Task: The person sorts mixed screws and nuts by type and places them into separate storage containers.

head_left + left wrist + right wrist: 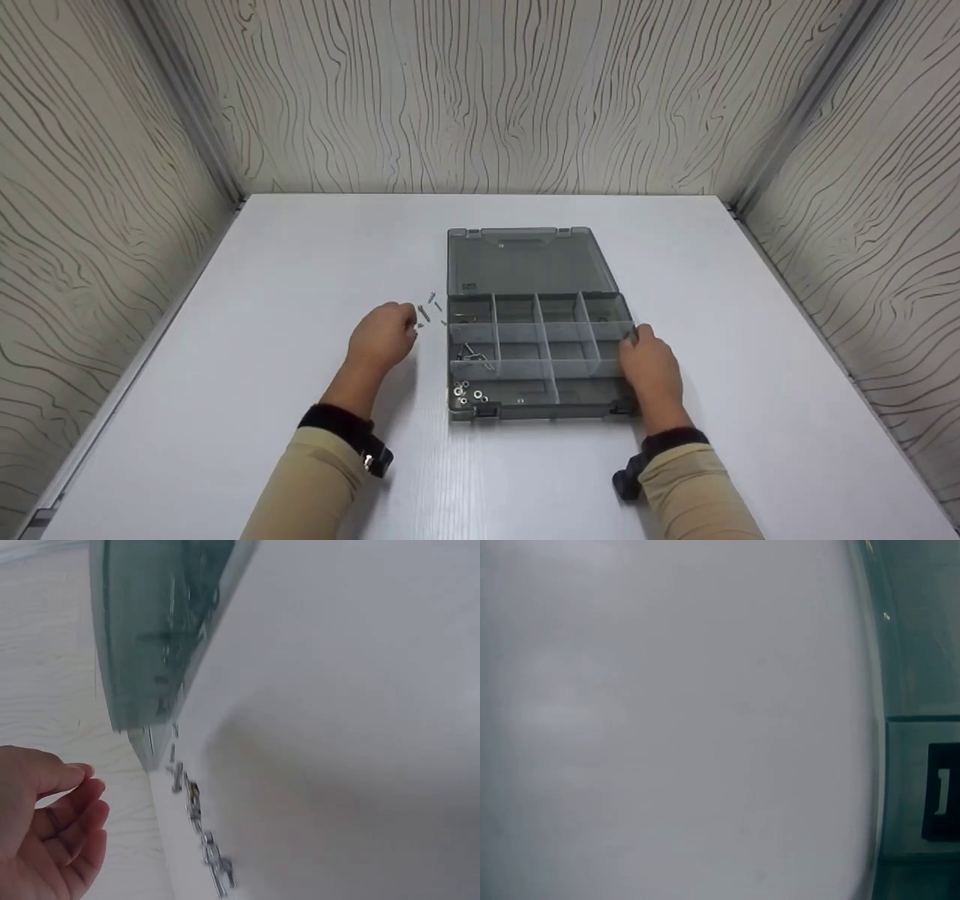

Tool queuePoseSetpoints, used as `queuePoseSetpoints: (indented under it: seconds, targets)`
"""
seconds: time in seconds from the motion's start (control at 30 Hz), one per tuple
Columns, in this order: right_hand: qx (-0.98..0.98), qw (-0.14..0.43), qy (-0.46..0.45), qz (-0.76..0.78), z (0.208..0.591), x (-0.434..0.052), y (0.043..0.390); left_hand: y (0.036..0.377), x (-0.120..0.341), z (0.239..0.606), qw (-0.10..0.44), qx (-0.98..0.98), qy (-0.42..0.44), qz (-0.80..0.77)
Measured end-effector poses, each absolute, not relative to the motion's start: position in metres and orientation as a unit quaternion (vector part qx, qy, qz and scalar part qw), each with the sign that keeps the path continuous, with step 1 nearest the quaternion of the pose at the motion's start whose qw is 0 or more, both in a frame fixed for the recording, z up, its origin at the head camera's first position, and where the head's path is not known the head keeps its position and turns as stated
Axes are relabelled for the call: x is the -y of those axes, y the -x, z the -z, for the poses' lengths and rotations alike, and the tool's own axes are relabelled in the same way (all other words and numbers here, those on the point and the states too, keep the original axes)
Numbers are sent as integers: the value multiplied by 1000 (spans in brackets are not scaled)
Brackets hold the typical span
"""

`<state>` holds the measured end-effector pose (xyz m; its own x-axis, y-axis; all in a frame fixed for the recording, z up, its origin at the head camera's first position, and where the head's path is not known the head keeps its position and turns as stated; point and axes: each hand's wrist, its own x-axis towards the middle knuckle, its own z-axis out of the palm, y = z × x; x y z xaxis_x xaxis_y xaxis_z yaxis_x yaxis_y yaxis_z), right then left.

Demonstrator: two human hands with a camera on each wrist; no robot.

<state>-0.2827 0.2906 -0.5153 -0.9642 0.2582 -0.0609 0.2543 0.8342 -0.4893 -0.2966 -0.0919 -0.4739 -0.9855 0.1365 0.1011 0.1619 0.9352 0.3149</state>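
Left hand: the left hand [382, 337] hovers over the white worktop [262, 315] just left of the organiser box [536, 352], fingers loosely curled, holding nothing that shows; in the left wrist view the fingers [71, 821] hang relaxed and empty.
Right hand: the right hand [651, 369] rests against the right side wall of the organiser box, thumb at the rim; whether the fingers wrap the wall or only lie against it, I cannot tell.
Loose screws: a small scatter of loose screws [429, 307] lies on the worktop between the left fingertips and the box's left wall, near but apart from both.
Box: grey, translucent, divided into compartments, its lid [525, 259] folded back flat on the far side.
Already sorted: a few screws [474, 352] lie in the middle-left compartment, nuts [469, 392] in the near-left one; something small sits in the far-left compartment.
Left to do, as I judge it: the scatter on the worktop remains outside the box; most compartments look bare.
Hard to make out: the left wrist view is blurred; the right wrist view shows only worktop and a strip of the box, no hand. Screw types are too small to tell apart.
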Motion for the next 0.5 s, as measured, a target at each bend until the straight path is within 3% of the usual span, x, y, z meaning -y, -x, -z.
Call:
queuePoseSetpoints:
  seconds: [0.5]
  targets:
    - [957,5,131,-260,515,-291,283,297,128,489,-92,987,-26,129]
